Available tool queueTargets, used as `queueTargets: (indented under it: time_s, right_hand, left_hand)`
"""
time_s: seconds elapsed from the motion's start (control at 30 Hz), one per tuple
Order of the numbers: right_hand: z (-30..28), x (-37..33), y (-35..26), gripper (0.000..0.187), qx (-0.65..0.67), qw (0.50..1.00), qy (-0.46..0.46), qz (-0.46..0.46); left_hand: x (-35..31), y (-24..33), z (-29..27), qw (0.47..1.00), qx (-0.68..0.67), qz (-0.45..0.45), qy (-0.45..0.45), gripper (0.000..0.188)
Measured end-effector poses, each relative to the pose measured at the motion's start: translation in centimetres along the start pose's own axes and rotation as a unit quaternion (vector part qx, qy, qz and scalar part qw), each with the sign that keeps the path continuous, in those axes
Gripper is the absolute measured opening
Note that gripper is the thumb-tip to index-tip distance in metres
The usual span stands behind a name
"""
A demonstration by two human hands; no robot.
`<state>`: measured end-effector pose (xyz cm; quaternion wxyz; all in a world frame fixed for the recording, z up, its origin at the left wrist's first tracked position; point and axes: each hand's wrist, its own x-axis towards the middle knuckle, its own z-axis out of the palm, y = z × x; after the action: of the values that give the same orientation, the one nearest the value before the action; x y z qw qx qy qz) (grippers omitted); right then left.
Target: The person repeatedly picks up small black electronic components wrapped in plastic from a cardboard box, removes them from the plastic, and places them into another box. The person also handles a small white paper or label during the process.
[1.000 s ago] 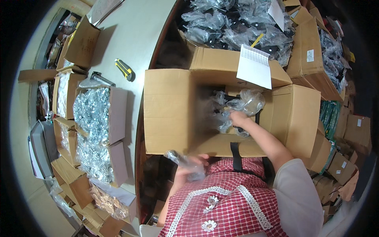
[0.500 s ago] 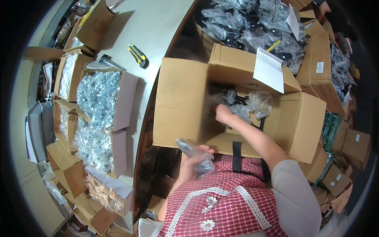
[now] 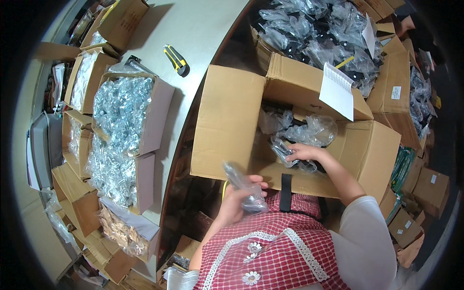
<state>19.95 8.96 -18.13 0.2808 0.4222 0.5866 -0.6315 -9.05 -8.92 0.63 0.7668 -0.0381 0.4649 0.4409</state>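
Observation:
My left hand (image 3: 233, 203) is closed round a clear plastic bag (image 3: 252, 199), held just outside the near left edge of an open cardboard box (image 3: 224, 123). What the bag contains is hard to make out. Inside the box, my right hand (image 3: 305, 152) grips a shiny plastic-wrapped part (image 3: 280, 151), its fingers folded over the right end. Behind that hand lie more crumpled clear bags (image 3: 316, 131) with dark parts among them. A printed white sheet (image 3: 337, 92) hangs over the far flap.
Left of me, a pale table (image 3: 193, 29) carries a yellow-and-black utility knife (image 3: 176, 60) and boxes of small bagged metal pieces (image 3: 120, 108). Beyond the open box is a heap of bagged black parts (image 3: 319, 36). More cartons (image 3: 386, 94) stand at the right.
My right hand has moved right and nearer inside the box, and the wrapped part now shows in its grip. My left hand keeps its bag in nearly the same place.

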Motion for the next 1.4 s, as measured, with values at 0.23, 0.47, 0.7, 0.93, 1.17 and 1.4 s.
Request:
queueTargets:
  time_s: [0.23, 0.47, 0.7, 0.93, 1.17, 1.4]
  right_hand:
    - [6.3, -14.4, -12.2, 0.052, 0.068, 0.951, 0.168, -0.252]
    - [6.5, -14.1, -14.7, 0.026, 0.001, 0.907, 0.042, -0.419]
    - [1.9, -6.1, -10.0, 0.015, -0.480, 0.841, 0.230, -0.098]
    - [5.3, 16.2, -5.8, 0.032, -0.532, 0.773, 0.262, -0.224]
    - [6.4, 18.1, -0.4, 0.031, -0.508, 0.747, 0.356, -0.239]
    - [-1.7, 4.1, -7.6, 0.018, -0.333, 0.862, 0.072, -0.375]
  left_hand:
    - [0.4, -0.6, 3.4, 0.993, -0.019, 0.115, 0.011, 0.057]
    - [0.1, -1.3, 2.9, 0.983, -0.020, 0.124, 0.130, 0.038]
    - [0.0, -2.6, -1.1, 0.966, -0.145, 0.173, 0.129, 0.027]
    - [0.2, -3.1, 0.3, 0.972, -0.123, 0.160, 0.123, 0.028]
    - [-0.1, -3.8, 0.9, 0.961, -0.087, 0.170, 0.199, 0.032]
    - [-0.2, -2.0, 3.5, 0.985, 0.043, 0.114, 0.124, 0.030]
